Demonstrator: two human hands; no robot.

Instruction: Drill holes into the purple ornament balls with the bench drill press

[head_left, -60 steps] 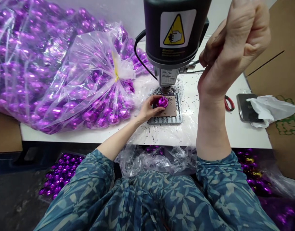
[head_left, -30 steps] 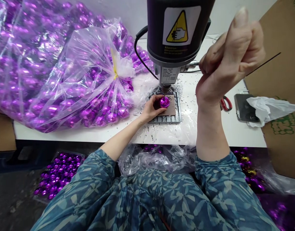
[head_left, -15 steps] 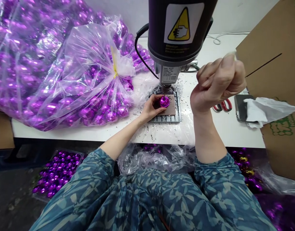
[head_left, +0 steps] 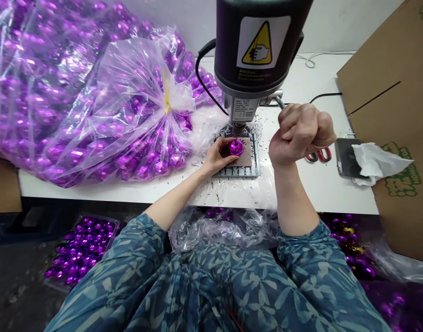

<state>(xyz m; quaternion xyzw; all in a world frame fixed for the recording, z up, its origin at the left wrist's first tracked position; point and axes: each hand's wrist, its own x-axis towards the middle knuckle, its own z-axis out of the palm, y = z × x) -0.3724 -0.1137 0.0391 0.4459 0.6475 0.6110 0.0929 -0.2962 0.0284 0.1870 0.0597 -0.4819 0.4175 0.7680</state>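
Pinching the purple ball (head_left: 237,148) from nine o'clock, your left hand (head_left: 218,156) has fingers clamped on it over the board (head_left: 246,159), beneath the drill (head_left: 258,76) reading "Attention"; your right hand (head_left: 303,133) wraps the lever (head_left: 279,102) at its three o'clock.

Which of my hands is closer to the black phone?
Right: your right hand grips the lever, left of the phone; your left hand is farther left, holding a purple ball.

1 head camera, near, facing forward and down over tabletop (head_left: 346,197).
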